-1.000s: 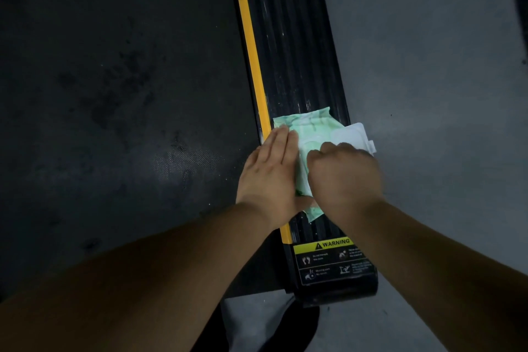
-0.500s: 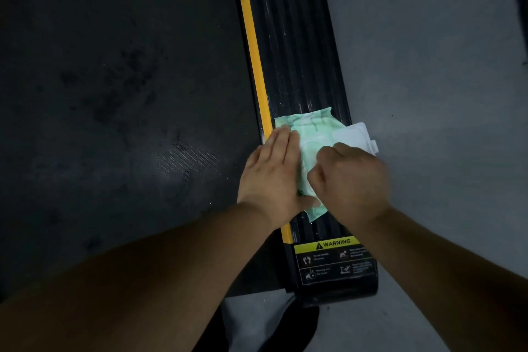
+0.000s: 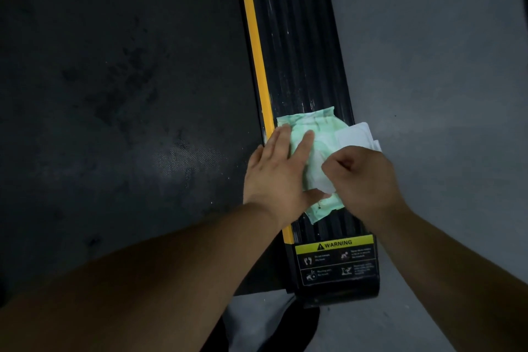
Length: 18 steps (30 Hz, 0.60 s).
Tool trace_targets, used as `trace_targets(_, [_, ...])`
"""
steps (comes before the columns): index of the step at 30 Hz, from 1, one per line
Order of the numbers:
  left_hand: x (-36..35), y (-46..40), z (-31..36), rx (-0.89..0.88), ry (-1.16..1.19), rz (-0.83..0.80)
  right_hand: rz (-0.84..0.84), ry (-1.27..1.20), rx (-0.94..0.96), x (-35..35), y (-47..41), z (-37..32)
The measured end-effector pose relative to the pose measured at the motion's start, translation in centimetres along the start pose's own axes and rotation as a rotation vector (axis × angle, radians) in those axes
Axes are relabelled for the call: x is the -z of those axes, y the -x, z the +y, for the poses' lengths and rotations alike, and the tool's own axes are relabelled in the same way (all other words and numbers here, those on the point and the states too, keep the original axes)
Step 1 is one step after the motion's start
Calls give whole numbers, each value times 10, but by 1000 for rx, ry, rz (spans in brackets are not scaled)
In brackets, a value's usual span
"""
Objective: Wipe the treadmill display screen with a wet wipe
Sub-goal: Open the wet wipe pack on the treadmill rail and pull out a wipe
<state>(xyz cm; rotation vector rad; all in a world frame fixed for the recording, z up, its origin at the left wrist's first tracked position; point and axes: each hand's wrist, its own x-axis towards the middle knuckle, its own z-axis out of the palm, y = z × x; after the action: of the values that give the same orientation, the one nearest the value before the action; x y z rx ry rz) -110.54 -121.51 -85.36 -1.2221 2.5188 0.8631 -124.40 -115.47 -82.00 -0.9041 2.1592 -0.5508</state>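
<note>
A green wet-wipe pack (image 3: 320, 134) lies on the treadmill's black side rail (image 3: 297, 51); the left hand (image 3: 278, 177) presses it flat, fingers spread; the right hand (image 3: 363, 183) pinches a white wipe (image 3: 321, 180) emerging from the pack, its sticker flap (image 3: 354, 136) peeled back.

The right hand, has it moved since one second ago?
Yes. The right hand has drawn back toward the warning label, pulling a white wipe up.

Dim, soft focus, glare on belt (image 3: 188, 157)
</note>
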Motion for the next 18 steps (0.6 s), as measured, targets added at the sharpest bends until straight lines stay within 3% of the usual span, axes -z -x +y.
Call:
trace_targets(6, [-1, -2, 1, 20, 11, 25, 76, -195, -65, 9, 13, 0])
trace_targets(12, [-1, -1, 2, 17, -4, 18, 121, 257, 201, -7, 9, 6])
trace_targets(18, [-3, -2, 5, 40, 13, 27, 318, 312, 300, -5, 24, 8])
